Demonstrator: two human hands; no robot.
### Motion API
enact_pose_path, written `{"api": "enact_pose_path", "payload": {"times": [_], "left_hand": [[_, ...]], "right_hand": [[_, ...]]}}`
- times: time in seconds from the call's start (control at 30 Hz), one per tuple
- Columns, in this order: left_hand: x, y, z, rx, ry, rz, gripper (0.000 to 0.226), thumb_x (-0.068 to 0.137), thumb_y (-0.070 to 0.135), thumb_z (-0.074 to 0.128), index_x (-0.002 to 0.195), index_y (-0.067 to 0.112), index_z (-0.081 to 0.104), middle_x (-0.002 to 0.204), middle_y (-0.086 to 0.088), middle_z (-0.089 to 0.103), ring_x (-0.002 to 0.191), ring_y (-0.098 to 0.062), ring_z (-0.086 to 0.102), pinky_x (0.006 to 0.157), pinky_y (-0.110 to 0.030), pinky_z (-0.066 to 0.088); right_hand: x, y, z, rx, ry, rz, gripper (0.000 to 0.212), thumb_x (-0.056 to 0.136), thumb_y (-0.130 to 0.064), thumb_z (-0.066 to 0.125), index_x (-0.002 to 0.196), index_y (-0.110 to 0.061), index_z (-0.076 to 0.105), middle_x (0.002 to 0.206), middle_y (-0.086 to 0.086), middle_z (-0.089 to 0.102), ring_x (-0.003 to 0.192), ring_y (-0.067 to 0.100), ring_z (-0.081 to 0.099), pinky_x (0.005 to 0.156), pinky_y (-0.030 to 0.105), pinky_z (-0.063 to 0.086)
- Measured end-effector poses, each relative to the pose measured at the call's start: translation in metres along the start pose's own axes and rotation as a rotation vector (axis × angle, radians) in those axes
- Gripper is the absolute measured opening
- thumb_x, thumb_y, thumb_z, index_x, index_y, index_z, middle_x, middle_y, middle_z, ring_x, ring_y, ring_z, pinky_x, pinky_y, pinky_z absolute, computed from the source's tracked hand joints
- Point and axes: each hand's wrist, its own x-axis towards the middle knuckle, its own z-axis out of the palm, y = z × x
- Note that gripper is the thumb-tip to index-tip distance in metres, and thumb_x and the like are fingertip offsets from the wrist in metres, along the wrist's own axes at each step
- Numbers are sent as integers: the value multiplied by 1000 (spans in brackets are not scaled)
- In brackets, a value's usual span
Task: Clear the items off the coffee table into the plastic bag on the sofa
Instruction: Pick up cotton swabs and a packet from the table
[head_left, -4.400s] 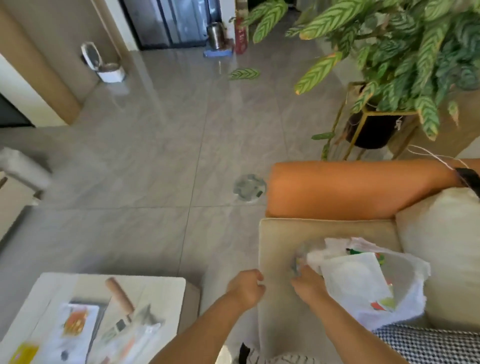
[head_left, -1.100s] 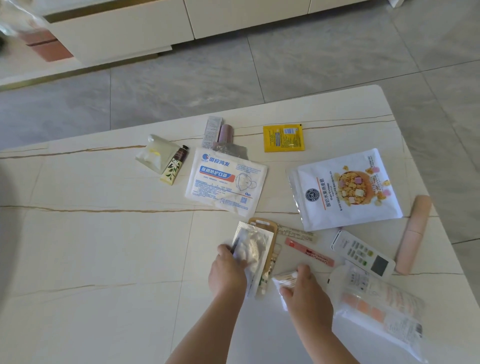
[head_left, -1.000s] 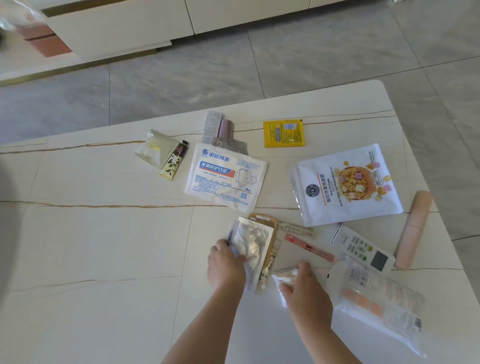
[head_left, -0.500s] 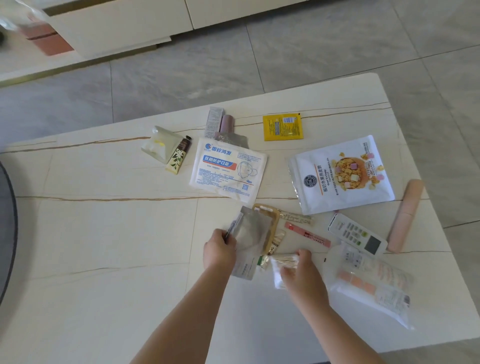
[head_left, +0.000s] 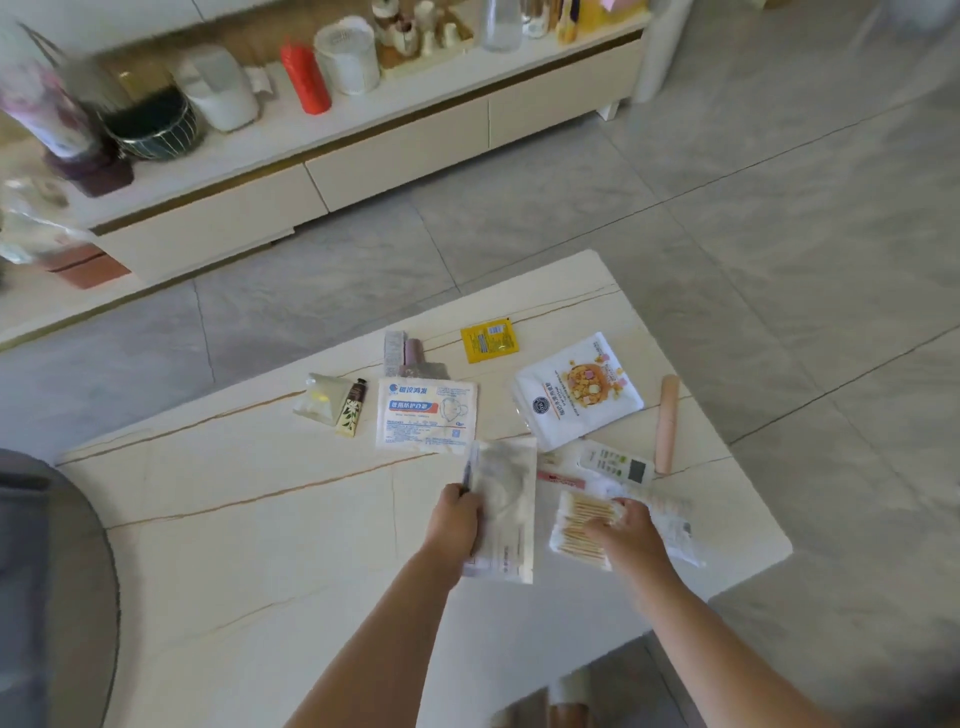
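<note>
1. Coffee-table items, head view: loose clutter on the cream marble-look bench (head_left: 260, 519). Plastic bag and sofa are out of frame.
2. Left hand (head_left: 454, 522) grips the long edge of a flat silvery-white foil pouch (head_left: 506, 506), lifted off the bench, with something thin and dark pinched alongside; can't tell what.
3. Right hand (head_left: 626, 530) pinches a clear pack of cotton swabs (head_left: 582, 527), held above a clear crinkly sachet pack (head_left: 670, 522).
4. Handling (judgement): nearly everything is light, thin and floppy film. Pouches will sag, so pinch an edge or corner. Foil is probably slippery; stack the flats and take them together. The swab pack is soft, so squeeze lightly.
5. Stiffer pieces: white remote control (head_left: 615, 465) and pinkish-beige cylinder (head_left: 666, 423). Grip the remote across its width; the cylinder could roll.
6. Count on the bench: 1 white mask packet with blue print (head_left: 426, 413), 1 white cereal-print snack pouch (head_left: 579, 397), 1 yellow square sachet (head_left: 489, 340), 1 clear triangular packet (head_left: 319, 397), 1 small cream floral tube (head_left: 352, 410), 1 thin pink stick pack (head_left: 561, 478).
7. Small pink-and-grey cluster (head_left: 405, 356) behind the mask packet: count unclear.
</note>
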Motion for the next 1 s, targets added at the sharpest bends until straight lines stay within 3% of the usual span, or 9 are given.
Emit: {"api": "enact_pose_path", "payload": {"times": [0.17,0.3,0.47,0.57,0.67,0.77,0.83,0.9,1.0], "left_hand": [[-72,46,7,78,-106,162,10,94,9,42,101,12,47,79,-7,52,67,-21,49,61,-29,41],[-122,66,24,162,-159,254,3,93,11,48,94,13,49,72,-6,50,64,-21,45,63,-31,39],[-185,78,65,198,-317,279,21,94,16,52,114,14,47,83,-4,56,77,-23,56,68,-34,47],[-212,79,93,167,-393,225,27,92,41,51,106,18,55,92,-7,65,88,-27,66,83,-42,56],[-208,76,135,99,-420,165,58,75,68,58,119,31,58,99,-10,71,90,-31,70,84,-50,55],[-274,86,169,206,-482,239,43,95,45,42,136,36,36,87,-12,66,79,-28,66,66,-37,59],[-309,85,193,274,-534,306,8,100,22,36,101,27,42,73,-7,52,65,-21,55,54,-27,49],[-333,77,222,364,-547,360,25,99,11,36,76,15,44,65,-1,39,52,-13,46,46,-24,41],[-351,57,272,427,-578,412,24,98,15,44,76,10,52,67,-5,49,50,-12,48,41,-19,41]], "right_hand": [[-76,-10,-42,224,130,22,34,90,-7,51,123,-12,44,116,10,58,104,27,59,92,38,49],[-124,-5,-74,384,235,48,26,87,-7,57,112,-13,52,105,7,62,94,23,61,78,33,51],[-185,16,-116,643,338,43,21,88,-4,60,105,-14,54,107,10,65,95,26,62,75,34,52],[-211,32,-143,768,375,28,20,87,-2,61,104,-11,57,107,12,66,100,29,64,92,43,51],[-229,56,-172,920,440,-6,26,87,0,61,111,-8,56,107,12,65,97,28,63,84,37,52],[-243,85,-205,1036,501,-33,27,87,0,62,111,-8,56,106,12,66,93,27,64,80,35,53],[-252,107,-227,1084,536,-46,26,86,-1,63,111,-7,57,105,12,67,91,28,65,76,34,53],[-265,130,-252,1124,565,-63,28,85,0,64,111,-5,57,105,14,68,93,29,66,78,36,53],[-286,170,-288,1175,609,-76,29,83,2,65,111,-3,57,106,15,68,93,31,66,85,40,52]]}}
